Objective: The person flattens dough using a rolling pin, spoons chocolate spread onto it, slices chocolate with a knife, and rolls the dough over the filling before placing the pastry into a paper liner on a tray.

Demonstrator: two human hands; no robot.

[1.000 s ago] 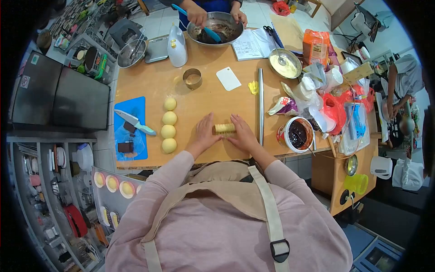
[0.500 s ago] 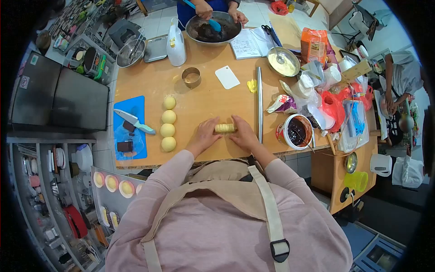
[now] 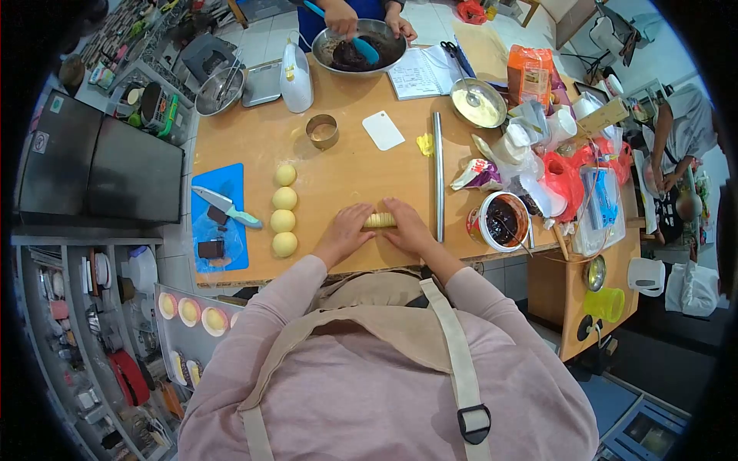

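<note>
A short pale-yellow roll of dough (image 3: 380, 220) with grooves across it lies on the wooden table in front of me. My left hand (image 3: 348, 232) is around its left end, fingers curved against it. At the other end, my right hand (image 3: 410, 230) holds the roll with bent fingers, partly hiding that end. Left of my hands, several smooth yellow dough balls (image 3: 284, 221) stand in a row. To the right lies a long metal rolling pin or tube (image 3: 438, 177). A metal ring cutter (image 3: 322, 132) and a white scraper (image 3: 383, 131) are farther back.
A knife (image 3: 226, 206) lies on a blue cutting board (image 3: 238, 177) at the left. On the right are a tub of dark filling (image 3: 503, 221), a bowl of cream-coloured mixture (image 3: 477, 104) and bags. Across the table a person stirs dark mixture in a metal bowl (image 3: 327, 61).
My right hand has moved slightly left and its fingers curl closer over the roll's end. The person opposite has shifted the blue spatula in the bowl.
</note>
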